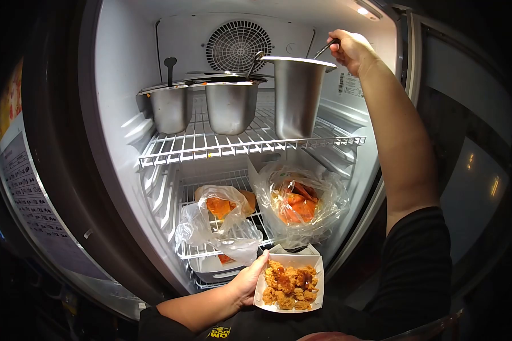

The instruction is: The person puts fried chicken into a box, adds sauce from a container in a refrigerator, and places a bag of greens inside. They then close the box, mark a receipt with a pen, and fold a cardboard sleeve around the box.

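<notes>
Low in front of me, my left hand (250, 281) grips the side of a white paper box (318, 284) that holds pieces of fried food (290, 285) with some reddish sauce on them. My right hand (350, 50) is raised at the upper right, its fingers closed on the dark handle of a utensil (326, 48). The utensil's lower end goes down into a tall metal container (299, 96) on the upper wire shelf and is hidden inside it. Two shorter metal containers (230, 108) (172, 111) stand to its left, with lids and handles sticking up.
The upper wire shelf (250, 149) spans the open fridge. Below it lie a plastic bag with orange-red contents (297, 204) and a smaller bag (219, 216). A fan grille (239, 46) is on the back wall. The fridge door (45, 199) stands open at left.
</notes>
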The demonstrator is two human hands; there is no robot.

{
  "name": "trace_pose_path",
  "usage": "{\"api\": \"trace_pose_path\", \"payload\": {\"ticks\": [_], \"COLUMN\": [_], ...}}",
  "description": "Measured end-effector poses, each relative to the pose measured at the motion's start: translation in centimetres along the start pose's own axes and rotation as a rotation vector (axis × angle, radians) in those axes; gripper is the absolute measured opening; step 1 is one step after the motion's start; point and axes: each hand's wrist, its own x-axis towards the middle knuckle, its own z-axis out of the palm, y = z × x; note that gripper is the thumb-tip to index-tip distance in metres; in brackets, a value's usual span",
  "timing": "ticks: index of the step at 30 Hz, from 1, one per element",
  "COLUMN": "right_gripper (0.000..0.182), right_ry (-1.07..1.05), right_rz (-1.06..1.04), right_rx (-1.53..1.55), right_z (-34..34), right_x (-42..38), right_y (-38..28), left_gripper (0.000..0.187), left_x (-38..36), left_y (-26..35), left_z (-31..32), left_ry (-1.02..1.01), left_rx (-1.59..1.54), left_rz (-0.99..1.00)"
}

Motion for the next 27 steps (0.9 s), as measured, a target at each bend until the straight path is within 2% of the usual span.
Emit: {"api": "trace_pose_path", "payload": {"ticks": [1, 5, 6, 9, 13, 17, 18, 21, 22, 27], "right_gripper": [0.019, 0.025, 0.029, 0.031, 0.029, 0.022, 0.021, 0.021, 0.019, 0.019], "right_ry": [0.031, -0.11, -0.203, -0.347, -0.509, -0.537, -0.413, -0.36, -0.239, -0.085], "right_rz": [-0.04, -0.285, -0.318, -0.201, -0.209, -0.073, -0.092, -0.044, -0.002, 0.139], "right_rx": [-0.028, -0.443, -0.555, -0.616, -0.446, -0.042, 0.078, 0.161, 0.239, 0.332], "right_z": [-0.4, -0.8, -0.6, 0.7, 1.0, 0.7, 0.7, -0.3, 0.0, -1.0], "right_x": [0.2, 0.6, 0.8, 0.3, -1.0, -0.6, -0.4, 0.7, 0.4, 0.0], "right_y": [0.1, 0.2, 0.3, 0.5, -0.5, -0.2, 0.3, 1.2, 1.2, 1.2], "left_gripper": [0.062, 0.061, 0.061, 0.061, 0.062, 0.062, 0.063, 0.063, 0.063, 0.063], "left_x": [0.0, 0.6, 0.6, 0.6, 0.7, 0.5, 0.6, 0.6, 0.6, 0.6], "left_y": [0.0, -0.4, -0.4, -0.3, -0.2, 0.0, 0.1, 0.0, 0.1, 0.1], "left_z": [-0.1, -1.1, -1.0, -1.1, -1.3, -1.0, -1.0, -1.1, -1.1, -1.0], "left_ry": [0.001, -0.015, -0.019, -0.033, -0.032, -0.005, -0.013, -0.029, -0.029, -0.054], "left_rx": [0.002, -0.027, -0.033, -0.056, -0.068, -0.05, -0.051, -0.048, -0.041, -0.032], "left_rz": [0.005, -0.001, 0.001, -0.001, -0.008, -0.012, -0.011, -0.01, -0.009, -0.016]}}
